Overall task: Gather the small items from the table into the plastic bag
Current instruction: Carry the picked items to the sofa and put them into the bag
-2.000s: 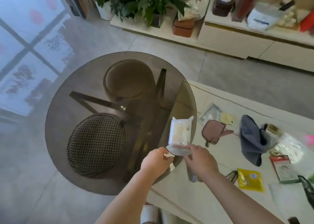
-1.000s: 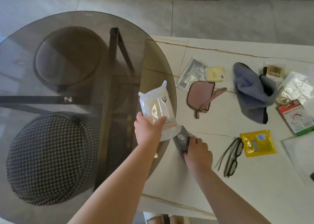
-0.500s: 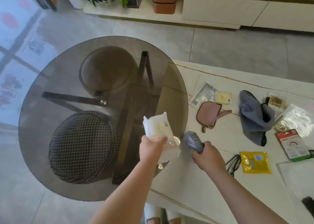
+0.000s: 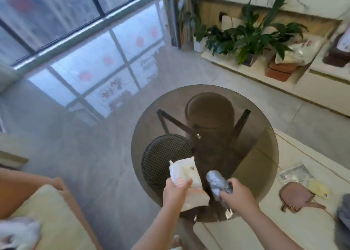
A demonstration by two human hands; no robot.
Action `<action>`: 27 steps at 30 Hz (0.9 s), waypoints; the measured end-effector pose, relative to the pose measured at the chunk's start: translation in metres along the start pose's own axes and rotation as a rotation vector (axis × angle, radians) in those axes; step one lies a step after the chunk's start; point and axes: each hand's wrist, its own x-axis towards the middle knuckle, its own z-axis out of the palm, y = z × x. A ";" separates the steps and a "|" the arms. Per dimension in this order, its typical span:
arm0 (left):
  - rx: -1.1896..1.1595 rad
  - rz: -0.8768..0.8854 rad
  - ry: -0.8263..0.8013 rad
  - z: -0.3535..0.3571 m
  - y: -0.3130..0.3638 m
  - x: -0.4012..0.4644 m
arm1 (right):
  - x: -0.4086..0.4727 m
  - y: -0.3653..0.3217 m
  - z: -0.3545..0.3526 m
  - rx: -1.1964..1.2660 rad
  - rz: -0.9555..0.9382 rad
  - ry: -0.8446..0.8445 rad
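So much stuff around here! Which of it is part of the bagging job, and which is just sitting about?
Part of the job:
plastic bag held by left hand
grey bundle gripped by right hand
pink pouch
yellow item
clear packet

Just sitting about:
potted plants
checked stool
window

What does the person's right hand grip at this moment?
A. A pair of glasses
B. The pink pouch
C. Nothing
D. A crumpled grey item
D: the right hand curls round a crumpled grey item, held up beside the plastic bag in the left hand.
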 end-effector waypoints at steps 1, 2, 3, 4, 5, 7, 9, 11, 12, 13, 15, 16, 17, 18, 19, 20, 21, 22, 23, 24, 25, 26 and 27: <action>-0.044 -0.023 0.018 -0.016 -0.001 -0.001 | -0.003 -0.017 0.006 -0.012 -0.028 -0.019; -0.096 -0.040 0.034 -0.032 -0.004 -0.001 | -0.006 -0.034 0.012 -0.021 -0.061 -0.038; -0.138 -0.047 0.050 -0.049 -0.007 -0.001 | -0.010 -0.052 0.020 -0.036 -0.087 -0.061; -0.170 -0.051 0.073 -0.067 -0.010 -0.002 | -0.013 -0.070 0.029 -0.056 -0.115 -0.079; -0.197 -0.062 0.099 -0.085 -0.014 -0.002 | -0.017 -0.089 0.039 -0.085 -0.136 -0.096; -0.230 -0.089 0.158 -0.123 -0.025 0.001 | -0.025 -0.125 0.060 -0.139 -0.183 -0.118; -0.258 -0.111 0.212 -0.162 -0.038 0.001 | -0.037 -0.160 0.083 -0.191 -0.246 -0.145; -0.313 -0.130 0.264 -0.201 -0.056 -0.001 | -0.050 -0.192 0.109 -0.236 -0.312 -0.162; -0.358 -0.145 0.286 -0.221 -0.066 -0.002 | -0.057 -0.208 0.123 -0.259 -0.344 -0.174; -0.398 -0.161 0.309 -0.240 -0.076 -0.006 | -0.065 -0.221 0.137 -0.277 -0.368 -0.191; -0.453 -0.217 0.377 -0.280 -0.100 -0.015 | -0.083 -0.251 0.170 -0.305 -0.411 -0.233; -0.474 -0.245 0.400 -0.299 -0.112 -0.018 | -0.092 -0.264 0.187 -0.309 -0.424 -0.252; -0.499 -0.278 0.417 -0.316 -0.123 -0.022 | -0.102 -0.276 0.203 -0.309 -0.436 -0.272; -0.538 -0.297 0.438 -0.335 -0.137 -0.025 | -0.113 -0.288 0.221 -0.314 -0.452 -0.299; -0.577 -0.325 0.464 -0.353 -0.151 -0.027 | -0.123 -0.300 0.239 -0.318 -0.466 -0.327; -0.619 -0.341 0.490 -0.371 -0.163 -0.028 | -0.134 -0.313 0.258 -0.313 -0.473 -0.353; -0.650 -0.367 0.515 -0.390 -0.175 -0.031 | -0.143 -0.325 0.277 -0.299 -0.477 -0.378; -0.684 -0.379 0.545 -0.406 -0.189 -0.029 | -0.152 -0.335 0.297 -0.296 -0.479 -0.399; -0.715 -0.395 0.582 -0.422 -0.201 -0.030 | -0.160 -0.346 0.316 -0.305 -0.484 -0.415; -0.751 -0.395 0.616 -0.438 -0.214 -0.028 | -0.170 -0.356 0.334 -0.314 -0.491 -0.428; -0.785 -0.407 0.641 -0.452 -0.224 -0.028 | -0.178 -0.364 0.352 -0.313 -0.495 -0.441; -0.817 -0.416 0.665 -0.464 -0.235 -0.026 | -0.186 -0.370 0.368 -0.307 -0.491 -0.449; -0.849 -0.434 0.686 -0.475 -0.246 -0.026 | -0.194 -0.377 0.383 -0.299 -0.476 -0.466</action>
